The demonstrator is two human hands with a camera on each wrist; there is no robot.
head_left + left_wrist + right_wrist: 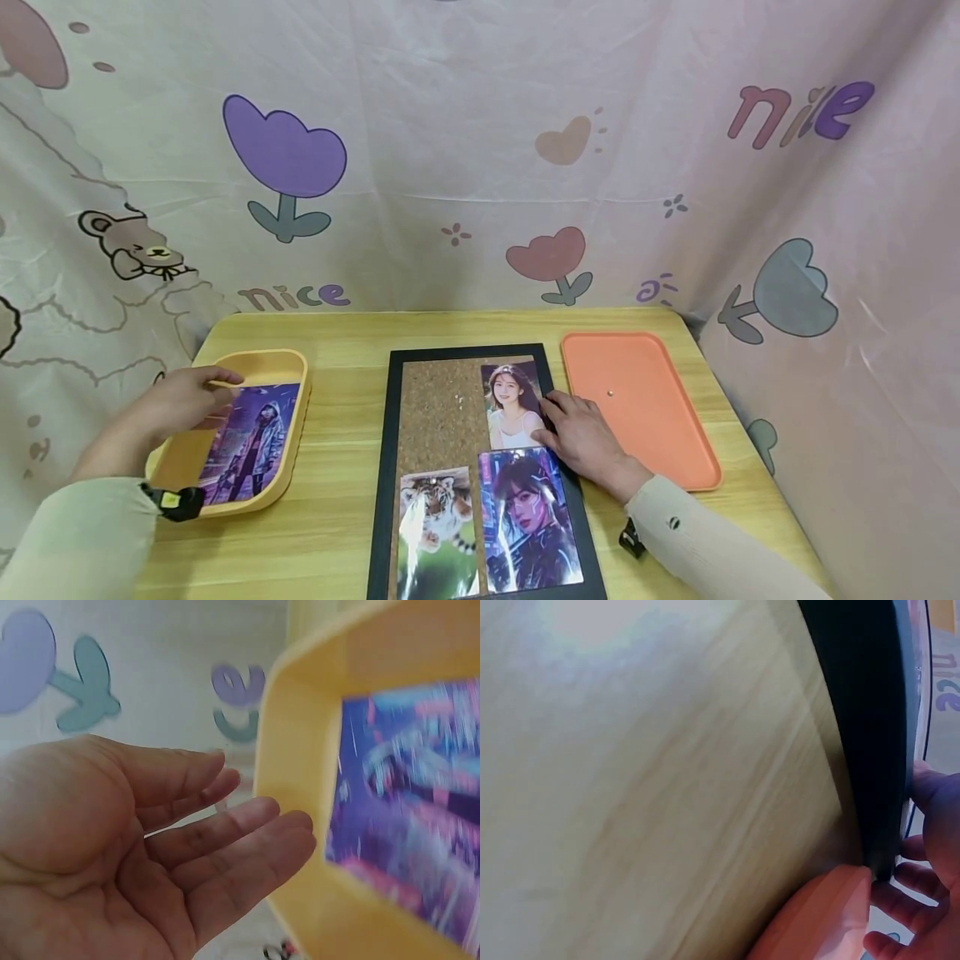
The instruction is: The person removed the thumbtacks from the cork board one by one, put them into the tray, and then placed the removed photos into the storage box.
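Hovering left hand (183, 400): I see it loosely spread over the left side of the yellow tray (277, 367), thumb and fingers apart, nothing held.
Hooded-figure print (251, 446): flat in that tray, just beside my left fingertips.
Right hand (585, 437): fingers relaxed and slightly parted at the right edge of the black-framed cork board (442, 408); I cannot tell how firmly they press.
White-top portrait (510, 408): upper right of the board, its lower right corner by my right thumb.
Neon portrait (528, 521): directly below it.
Tiger print (438, 533): lower left of the board.
Orange tray (645, 417): right of the board, a small shiny piece (610, 392) in it.
Desk (337, 467): wood-grained, under both trays and the board.
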